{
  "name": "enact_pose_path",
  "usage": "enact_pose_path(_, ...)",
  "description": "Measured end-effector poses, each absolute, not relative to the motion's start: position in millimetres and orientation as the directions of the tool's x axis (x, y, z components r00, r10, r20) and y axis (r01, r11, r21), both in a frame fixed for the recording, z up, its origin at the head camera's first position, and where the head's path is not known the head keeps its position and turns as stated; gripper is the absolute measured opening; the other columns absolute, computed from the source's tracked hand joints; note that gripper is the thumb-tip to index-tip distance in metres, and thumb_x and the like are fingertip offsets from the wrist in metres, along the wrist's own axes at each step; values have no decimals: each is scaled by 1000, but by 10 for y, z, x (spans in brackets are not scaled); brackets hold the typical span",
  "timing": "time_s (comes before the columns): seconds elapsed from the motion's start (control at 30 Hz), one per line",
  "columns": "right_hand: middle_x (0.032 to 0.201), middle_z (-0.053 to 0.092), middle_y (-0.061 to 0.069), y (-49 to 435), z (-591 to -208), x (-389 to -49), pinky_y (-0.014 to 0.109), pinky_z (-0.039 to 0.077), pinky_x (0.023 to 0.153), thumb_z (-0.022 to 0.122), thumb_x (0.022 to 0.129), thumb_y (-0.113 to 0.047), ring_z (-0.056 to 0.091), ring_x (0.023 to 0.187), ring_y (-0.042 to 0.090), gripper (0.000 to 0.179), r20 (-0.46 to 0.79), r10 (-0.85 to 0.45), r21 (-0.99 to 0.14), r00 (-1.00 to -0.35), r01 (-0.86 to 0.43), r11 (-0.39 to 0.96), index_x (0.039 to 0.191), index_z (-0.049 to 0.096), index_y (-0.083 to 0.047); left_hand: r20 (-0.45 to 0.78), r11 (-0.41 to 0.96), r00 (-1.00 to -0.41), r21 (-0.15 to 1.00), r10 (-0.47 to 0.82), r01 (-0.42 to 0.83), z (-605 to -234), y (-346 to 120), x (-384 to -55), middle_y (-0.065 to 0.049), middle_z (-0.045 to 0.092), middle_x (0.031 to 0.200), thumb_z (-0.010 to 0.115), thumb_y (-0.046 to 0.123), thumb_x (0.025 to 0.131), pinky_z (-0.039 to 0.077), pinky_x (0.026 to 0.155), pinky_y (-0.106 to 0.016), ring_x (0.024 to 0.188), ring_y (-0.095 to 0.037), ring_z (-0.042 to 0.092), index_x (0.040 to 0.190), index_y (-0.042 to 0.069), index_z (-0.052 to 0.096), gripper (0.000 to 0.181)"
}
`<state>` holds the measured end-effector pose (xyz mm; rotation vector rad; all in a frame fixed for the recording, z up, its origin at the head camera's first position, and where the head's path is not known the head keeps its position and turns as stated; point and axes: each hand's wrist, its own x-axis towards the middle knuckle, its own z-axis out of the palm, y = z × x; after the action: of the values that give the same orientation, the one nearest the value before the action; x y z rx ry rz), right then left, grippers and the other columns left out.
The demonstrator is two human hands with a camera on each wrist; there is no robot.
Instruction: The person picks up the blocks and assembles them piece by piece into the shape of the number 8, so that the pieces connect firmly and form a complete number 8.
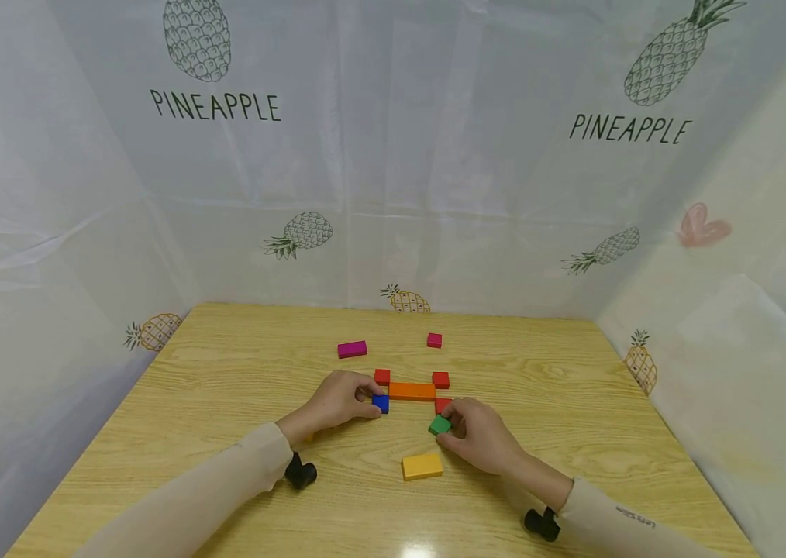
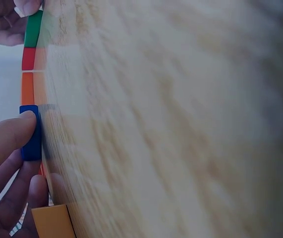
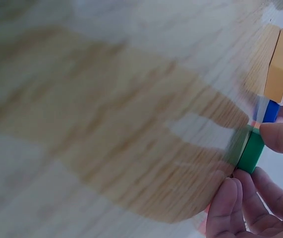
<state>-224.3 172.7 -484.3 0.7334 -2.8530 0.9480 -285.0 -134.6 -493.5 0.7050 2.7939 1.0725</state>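
My left hand (image 1: 339, 400) pinches a blue block (image 1: 380, 403) between thumb and fingers, just at the left end of a long orange block (image 1: 412, 391). In the left wrist view the blue block (image 2: 30, 134) lies low along the table top with the thumb on it. On the other side, my right hand (image 1: 482, 435) pinches a green block (image 1: 439, 425), which sits slightly turned in front of a red block (image 1: 443, 405). Two more red blocks, one on the left (image 1: 382, 377) and one on the right (image 1: 441, 380), stand at the orange block's far corners.
A yellow block (image 1: 422, 466) lies nearer the front edge, between the forearms. Farther back are a purple block (image 1: 352, 349) and a small pink block (image 1: 435, 340). Beside the left wrist, an orange-yellow piece (image 1: 309, 437) is mostly hidden. White pineapple-print sheeting (image 1: 407, 170) encloses the wooden table (image 1: 260, 333).
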Motion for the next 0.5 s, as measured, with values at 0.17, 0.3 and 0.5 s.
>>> enact_pose_path(0.17,94,67,-1,1728,-4843,-2244,23,52,70,87,90,-18,60,81,13,22,183,-421,-559,-888,-446,699,104,72,-10,105,655,-894,644,436,395,-4938,-1345,-2856,10,74,96,91,27,86,52,77,-31,82,-6,61,110,22,83,25)
enact_pose_path(0.3,95,67,0,1730,-4841,-2238,23,52,71,87,90,-18,61,81,14,22,178,-418,-564,-891,-440,698,104,71,-10,107,649,-891,647,442,399,-4933,-1344,-2851,10,74,97,91,27,86,52,77,-31,82,-7,61,110,22,83,25)
enact_pose_path(0.5,96,67,0,1733,-4836,-2230,23,52,71,87,91,-17,61,81,14,22,179,-418,-567,-890,-441,696,104,71,-10,103,650,-892,649,440,395,-4931,-1347,-2850,10,75,98,91,27,87,53,78,-31,83,-7,62,110,22,83,26)
